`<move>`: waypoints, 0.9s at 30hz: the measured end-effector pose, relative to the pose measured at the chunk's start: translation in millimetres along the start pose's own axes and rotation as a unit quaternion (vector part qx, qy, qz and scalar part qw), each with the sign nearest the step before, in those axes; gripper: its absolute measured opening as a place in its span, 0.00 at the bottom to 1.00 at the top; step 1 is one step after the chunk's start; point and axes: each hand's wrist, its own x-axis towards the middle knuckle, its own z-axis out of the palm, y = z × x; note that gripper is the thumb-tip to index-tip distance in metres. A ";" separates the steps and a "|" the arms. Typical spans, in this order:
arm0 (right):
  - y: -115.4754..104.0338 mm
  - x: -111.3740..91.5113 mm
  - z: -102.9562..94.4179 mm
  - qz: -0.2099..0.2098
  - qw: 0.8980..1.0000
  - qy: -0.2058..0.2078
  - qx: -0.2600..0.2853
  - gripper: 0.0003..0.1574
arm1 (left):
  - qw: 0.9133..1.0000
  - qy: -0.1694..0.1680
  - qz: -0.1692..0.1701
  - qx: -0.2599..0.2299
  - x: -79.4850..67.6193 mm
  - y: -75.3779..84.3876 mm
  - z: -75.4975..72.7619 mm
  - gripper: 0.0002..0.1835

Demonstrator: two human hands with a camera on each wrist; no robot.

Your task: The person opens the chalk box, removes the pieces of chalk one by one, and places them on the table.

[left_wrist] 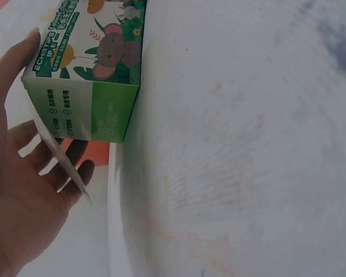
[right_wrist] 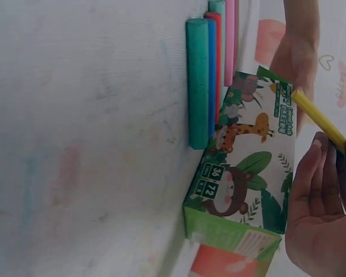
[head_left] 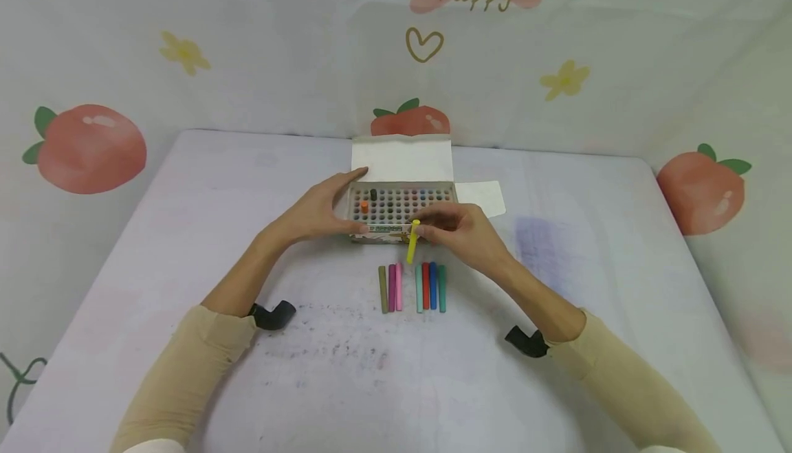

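A printed chalk box stands open on the table, its inner tray full of round holes. One orange chalk and one black chalk stick up on its left side. My left hand holds the box's left end, thumb at the front corner and fingers toward the back; in the left wrist view a side flap crosses those fingers. Over the front edge, my right hand pinches a yellow chalk near its upper end, tilted and pointing down. Its other fingers are bent beside the tray.
Before the box lie chalk sticks in two groups: olive, purple and pink; then light green, red, blue and teal. The raised lid leans back; another flap extends right.
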 end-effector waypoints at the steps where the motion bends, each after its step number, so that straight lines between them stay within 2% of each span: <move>1: 1.4 -0.8 -0.3 0.003 1.000 -0.002 0.000 0.14 | 1.000 0.000 0.001 0.001 -0.8 0.2 -0.4 0.57; 8: 9.1 -8.1 1.4 0.028 0.999 -0.019 0.025 0.16 | 1.000 0.011 0.010 0.016 -4.9 0.7 -1.1 0.58; 16: 17.3 -13.8 7.7 0.050 0.996 -0.047 0.065 0.17 | 0.999 0.034 -0.014 0.020 -7.5 0.3 1.3 0.56; 21: 21.3 -15.2 13.7 0.055 0.995 -0.061 0.056 0.14 | 0.999 0.047 -0.018 0.016 -9.0 0.3 0.9 0.55; 27: 25.7 -15.7 19.1 0.065 0.995 -0.066 0.027 0.13 | 0.999 0.042 -0.020 0.011 -8.6 -0.4 0.3 0.55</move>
